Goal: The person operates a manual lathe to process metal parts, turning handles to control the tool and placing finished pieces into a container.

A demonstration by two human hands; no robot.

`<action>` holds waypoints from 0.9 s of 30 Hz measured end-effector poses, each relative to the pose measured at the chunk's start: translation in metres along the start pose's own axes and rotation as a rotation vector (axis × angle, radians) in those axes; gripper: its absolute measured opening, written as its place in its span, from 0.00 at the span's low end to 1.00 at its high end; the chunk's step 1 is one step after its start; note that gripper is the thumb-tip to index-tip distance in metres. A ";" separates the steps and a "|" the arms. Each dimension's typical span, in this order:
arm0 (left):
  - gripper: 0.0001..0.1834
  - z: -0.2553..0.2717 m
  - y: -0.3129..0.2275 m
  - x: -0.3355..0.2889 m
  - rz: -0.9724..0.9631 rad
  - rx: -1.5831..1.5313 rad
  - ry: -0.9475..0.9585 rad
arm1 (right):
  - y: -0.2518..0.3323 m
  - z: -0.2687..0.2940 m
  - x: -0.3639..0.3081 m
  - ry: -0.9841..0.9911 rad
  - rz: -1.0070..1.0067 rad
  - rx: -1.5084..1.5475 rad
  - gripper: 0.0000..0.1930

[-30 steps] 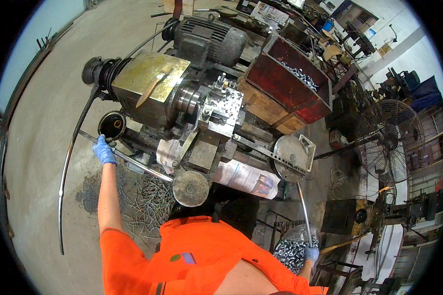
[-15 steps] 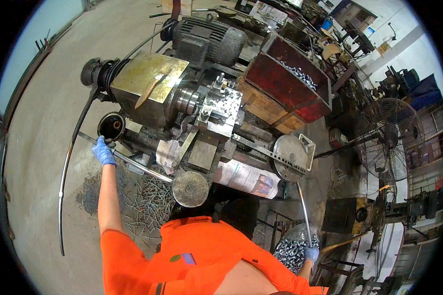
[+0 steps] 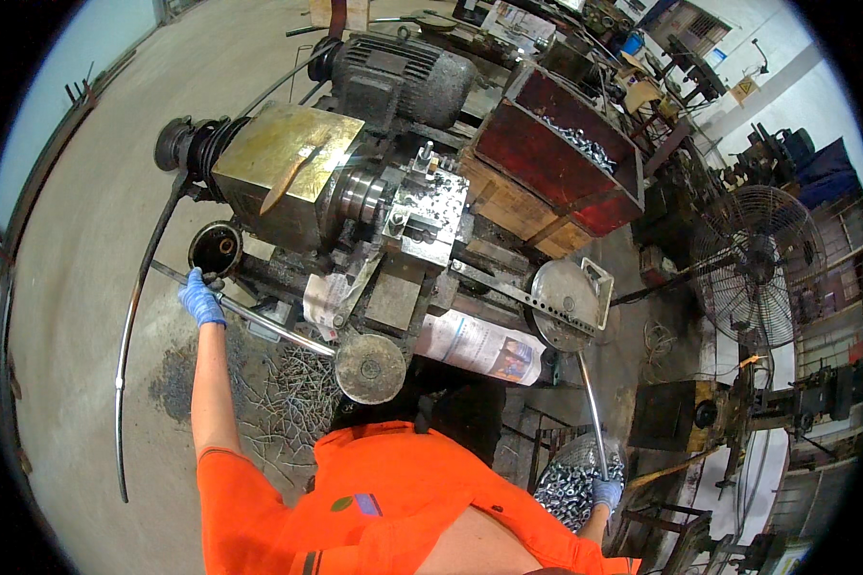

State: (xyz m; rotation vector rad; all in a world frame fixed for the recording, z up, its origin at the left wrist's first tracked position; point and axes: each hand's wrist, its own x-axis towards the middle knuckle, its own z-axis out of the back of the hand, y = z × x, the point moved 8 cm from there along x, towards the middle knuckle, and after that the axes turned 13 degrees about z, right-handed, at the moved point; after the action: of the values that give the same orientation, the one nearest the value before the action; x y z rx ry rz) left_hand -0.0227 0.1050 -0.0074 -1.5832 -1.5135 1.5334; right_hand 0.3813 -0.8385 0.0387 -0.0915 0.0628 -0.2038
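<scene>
My left hand point(image 3: 201, 297), in a blue glove, is closed round a steel lever bar point(image 3: 278, 324) that runs to a round metal disc point(image 3: 369, 369) at the front of the machine. Just beyond its fingers sits a dark round cup point(image 3: 217, 247). At the lower right my right hand point(image 3: 606, 493), also gloved, grips the lower end of a second steel lever point(image 3: 593, 412), which slants up to a larger round plate point(image 3: 564, 297). Between the levers lie the machine's spindle point(image 3: 362, 195) and a shiny metal clamp block point(image 3: 424, 218), smeared with grease or chips.
A wooden-handled tool point(image 3: 290, 182) lies on the brass-coloured cover point(image 3: 259, 144). Behind stand a motor point(image 3: 417, 81) and a red bin point(image 3: 556, 153) of metal parts. A basket of metal parts point(image 3: 564, 489) is beside my right hand. Long scraps point(image 3: 292, 398) litter the floor; a fan point(image 3: 753, 259) stands right.
</scene>
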 end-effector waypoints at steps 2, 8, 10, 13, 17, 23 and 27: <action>0.07 -0.001 0.001 0.001 -0.001 0.004 0.001 | -0.007 -0.007 0.002 0.030 -0.033 -0.015 0.22; 0.08 0.000 0.004 0.007 -0.002 0.004 0.019 | -0.028 -0.029 0.012 0.065 -0.045 -0.017 0.23; 0.08 0.001 0.005 0.009 0.002 0.013 0.018 | -0.023 -0.025 0.010 0.008 -0.016 -0.031 0.24; 0.07 0.002 0.005 0.009 0.004 0.008 0.017 | -0.010 -0.015 0.002 0.053 -0.009 0.009 0.23; 0.07 0.001 0.003 0.005 0.015 0.005 0.007 | -0.006 -0.008 -0.004 0.044 -0.014 0.029 0.23; 0.07 0.002 0.004 0.009 -0.003 0.002 0.022 | -0.016 -0.021 0.002 -0.006 -0.023 0.016 0.22; 0.07 -0.002 0.004 0.006 0.010 0.004 0.027 | -0.019 -0.025 0.001 0.084 -0.041 0.010 0.24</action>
State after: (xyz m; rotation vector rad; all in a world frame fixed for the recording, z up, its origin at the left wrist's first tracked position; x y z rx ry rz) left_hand -0.0209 0.1099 -0.0129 -1.6057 -1.4889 1.5135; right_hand 0.3762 -0.8597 0.0156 -0.0744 0.1440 -0.2494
